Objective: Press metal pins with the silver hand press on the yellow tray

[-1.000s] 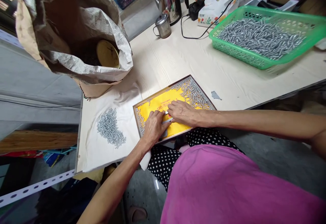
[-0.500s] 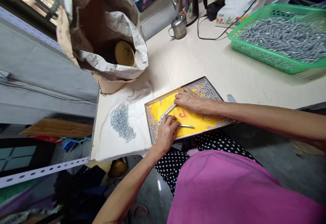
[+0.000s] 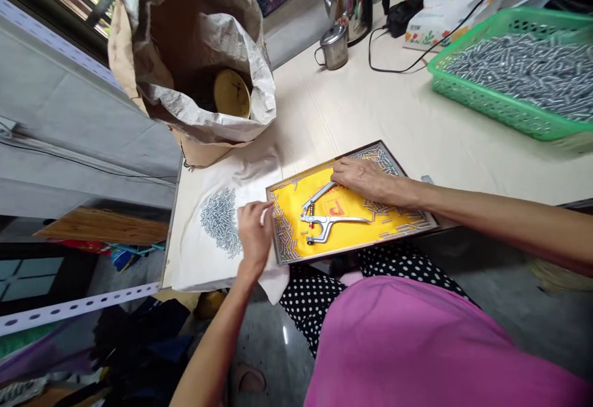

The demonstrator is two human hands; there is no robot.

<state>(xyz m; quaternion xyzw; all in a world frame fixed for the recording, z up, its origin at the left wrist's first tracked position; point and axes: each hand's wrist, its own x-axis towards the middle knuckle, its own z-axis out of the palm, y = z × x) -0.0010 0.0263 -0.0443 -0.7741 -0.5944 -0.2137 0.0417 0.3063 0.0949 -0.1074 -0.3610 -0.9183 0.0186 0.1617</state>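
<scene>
My right hand (image 3: 359, 178) is closed around the end of the upper handle of a pair of silver spring-loaded pliers (image 3: 331, 220). The pliers lie spread over a shallow tray (image 3: 319, 251) with a yellow bottom, their jaw toward its left side. Small metal pins (image 3: 283, 231) lie along the tray's left end and its right part. My left hand (image 3: 254, 234) is off the pliers, at the tray's left edge beside a heap of metal pins (image 3: 218, 222) on a white cloth (image 3: 189, 265). Its fingers are bent together; what they hold, if anything, is too small to make out.
A large open paper sack (image 3: 222, 141) with a round yellowish container (image 3: 232, 95) inside stands behind the cloth. At the back are a metal cup (image 3: 334, 49) and a kettle (image 3: 351, 2). A green basket (image 3: 500, 110) full of metal pins stands at the right.
My left hand has let go of the pliers and moved left, out over the tray's edge toward the heap. The pliers' jaw now shows. My right hand stays on the upper handle.
</scene>
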